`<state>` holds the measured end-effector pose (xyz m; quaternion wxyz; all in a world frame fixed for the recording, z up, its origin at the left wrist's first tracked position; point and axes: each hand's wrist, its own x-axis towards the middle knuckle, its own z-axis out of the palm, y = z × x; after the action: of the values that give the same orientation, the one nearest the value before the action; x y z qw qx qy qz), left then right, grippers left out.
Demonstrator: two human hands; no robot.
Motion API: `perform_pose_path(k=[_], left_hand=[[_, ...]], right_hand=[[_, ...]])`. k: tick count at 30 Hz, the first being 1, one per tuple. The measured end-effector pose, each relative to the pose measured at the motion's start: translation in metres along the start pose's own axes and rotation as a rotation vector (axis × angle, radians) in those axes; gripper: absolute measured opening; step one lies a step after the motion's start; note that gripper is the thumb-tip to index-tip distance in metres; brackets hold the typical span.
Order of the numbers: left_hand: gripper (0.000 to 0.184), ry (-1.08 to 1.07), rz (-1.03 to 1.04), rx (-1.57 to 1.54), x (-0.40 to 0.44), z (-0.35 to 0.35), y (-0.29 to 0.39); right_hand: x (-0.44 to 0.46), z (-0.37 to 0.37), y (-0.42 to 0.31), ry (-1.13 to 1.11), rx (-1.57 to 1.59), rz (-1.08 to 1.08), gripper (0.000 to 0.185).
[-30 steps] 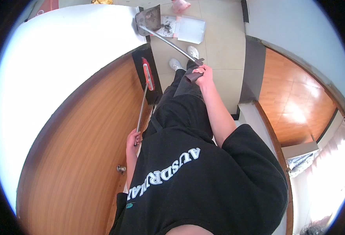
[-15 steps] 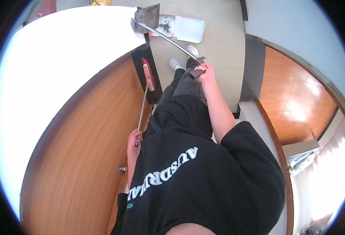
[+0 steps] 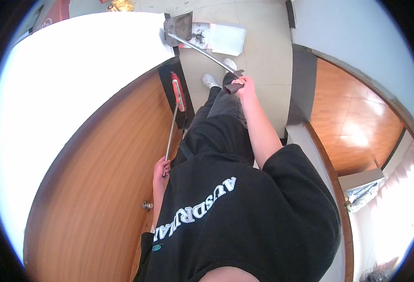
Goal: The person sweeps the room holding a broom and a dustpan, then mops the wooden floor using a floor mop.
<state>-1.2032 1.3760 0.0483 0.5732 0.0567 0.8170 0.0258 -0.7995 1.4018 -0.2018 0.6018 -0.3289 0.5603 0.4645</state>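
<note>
My right hand is closed around the dark grip of a long-handled dustpan. Its metal handle slants up and left to the grey-brown pan, which overlaps the left end of an open white box-like piece on the floor. Dark debris lies on that piece beside the pan. Down at my left side, my left hand grips the thin metal handle of a broom. The broom's red and white head rests by the dark strip at the foot of the wall.
A wooden door with a round knob stands close on my left. My white shoes are on pale floor tiles. To the right, an opening shows an orange-brown floor. A gold-coloured object lies at the far upper left.
The whole view has shifted slightly, so the dustpan and white piece appear a little lower. Both hands keep their hold, and the pan stays over the left end of the white piece.
</note>
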Motion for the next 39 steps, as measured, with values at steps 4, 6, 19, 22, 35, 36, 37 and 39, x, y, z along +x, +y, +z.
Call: perform_pose_path(k=[4,6,19,22,35,36,37,39], left_hand=[[0.013,-0.267,-0.054,-0.026,0.036,-0.018,-0.010],[0.014,-0.253,-0.069,0.027,0.036,-0.022,-0.009],[0.010,-0.199,0.046,0.091,0.061,-0.043,-0.033],[0.007,-0.151,0.018,0.101,0.082,-0.045,-0.033],[0.015,-0.294,0.048,0.485,0.087,-0.033,0.060],[0.014,-0.328,0.072,0.468,0.088,-0.038,0.065],[0.014,-0.363,0.092,0.445,0.088,-0.040,0.067],[0.011,-0.395,0.124,0.506,0.087,-0.047,0.082]], right_hand=[[-0.026,-0.009,-0.015,-0.005,-0.055,0.046,0.025],[-0.026,-0.010,-0.018,0.013,-0.050,0.057,0.025],[-0.035,0.018,-0.004,-0.031,-0.106,-0.087,0.019],[-0.064,0.013,-0.013,-0.080,-0.202,-0.135,0.019],[-0.253,0.018,0.017,-0.240,-1.196,-0.840,0.041],[-0.257,0.013,0.019,-0.254,-1.342,-0.999,0.042],[-0.260,0.009,0.021,-0.256,-1.340,-1.006,0.042],[-0.268,0.005,0.019,-0.240,-1.454,-1.306,0.042]])
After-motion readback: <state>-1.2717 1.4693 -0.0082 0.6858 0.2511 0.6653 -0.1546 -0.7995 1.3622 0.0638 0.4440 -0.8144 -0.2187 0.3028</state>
